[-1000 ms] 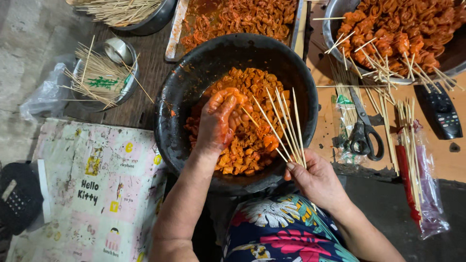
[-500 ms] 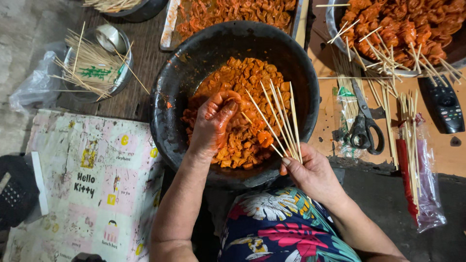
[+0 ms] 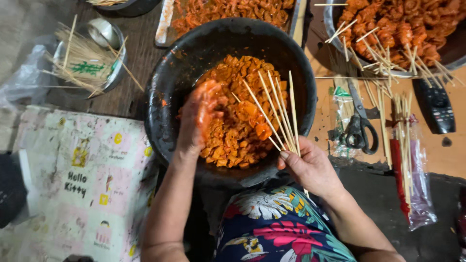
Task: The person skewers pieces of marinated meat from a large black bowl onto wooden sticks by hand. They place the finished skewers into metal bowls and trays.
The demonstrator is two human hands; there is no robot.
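Observation:
A big black bowl [image 3: 170, 82] in front of me holds orange marinated meat pieces [image 3: 238, 116]. My left hand [image 3: 199, 119], coated in orange sauce, is down in the meat at the bowl's left side, its fingers curled around some pieces. My right hand [image 3: 310, 167] rests at the bowl's near right rim and grips a fan of several thin bamboo skewers [image 3: 276, 109] that point up over the meat. One skewer carries a piece of meat near its lower end.
A metal bowl of skewers [image 3: 85, 63] sits at the left. Right of the black bowl lie black scissors [image 3: 359, 128], loose skewers [image 3: 400, 131], plastic packets and a remote control [image 3: 437, 106]. A pan of skewered meat [image 3: 407, 29] and a tray [image 3: 228, 9] stand behind. A patterned cloth [image 3: 73, 184] lies at the lower left.
My left hand has shifted slightly left and down within the meat. The skewer bundle in my right hand has stayed at the bowl's near right rim.

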